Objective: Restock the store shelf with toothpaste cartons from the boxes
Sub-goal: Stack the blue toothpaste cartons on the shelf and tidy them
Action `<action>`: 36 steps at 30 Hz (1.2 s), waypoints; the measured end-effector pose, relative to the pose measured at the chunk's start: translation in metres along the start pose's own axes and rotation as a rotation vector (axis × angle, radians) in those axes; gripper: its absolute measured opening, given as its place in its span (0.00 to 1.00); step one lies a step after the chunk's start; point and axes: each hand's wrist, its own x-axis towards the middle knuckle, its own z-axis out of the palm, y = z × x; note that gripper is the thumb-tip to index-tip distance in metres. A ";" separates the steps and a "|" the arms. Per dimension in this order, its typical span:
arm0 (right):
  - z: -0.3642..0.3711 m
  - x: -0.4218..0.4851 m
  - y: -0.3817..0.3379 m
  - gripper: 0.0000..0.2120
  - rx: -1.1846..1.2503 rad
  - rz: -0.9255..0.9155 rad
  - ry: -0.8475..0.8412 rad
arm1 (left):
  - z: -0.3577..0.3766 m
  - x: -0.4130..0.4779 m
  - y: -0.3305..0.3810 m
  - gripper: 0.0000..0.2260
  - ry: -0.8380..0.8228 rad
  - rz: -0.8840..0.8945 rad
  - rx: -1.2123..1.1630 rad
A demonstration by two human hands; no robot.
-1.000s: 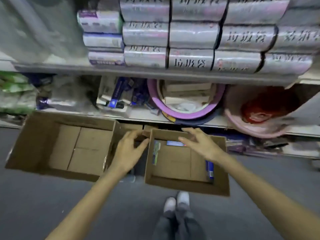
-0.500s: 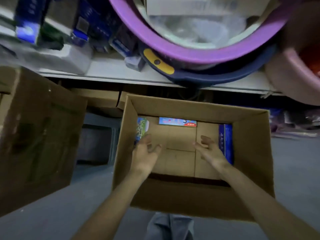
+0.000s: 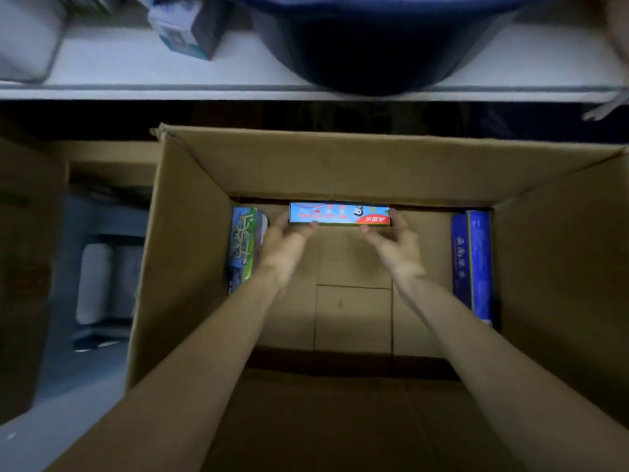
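The open cardboard box [image 3: 340, 165] fills most of my view, below the white shelf [image 3: 102, 73] where a dark blue basin [image 3: 374, 46] sits. Inside, a dark blue carton [image 3: 473, 264] stands along the right wall and a green carton [image 3: 243, 247] along the left, both printed with pale characters I cannot read. Against the far wall lies the light blue toothpaste carton [image 3: 339, 214], with a red patch at its right end and print too small to read. My left hand [image 3: 286, 243] pinches its left end and my right hand [image 3: 394, 247] its right end.
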 end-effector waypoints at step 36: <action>-0.014 -0.181 -0.049 0.16 0.609 0.277 -0.126 | -0.037 -0.125 0.015 0.16 0.098 -0.107 -0.653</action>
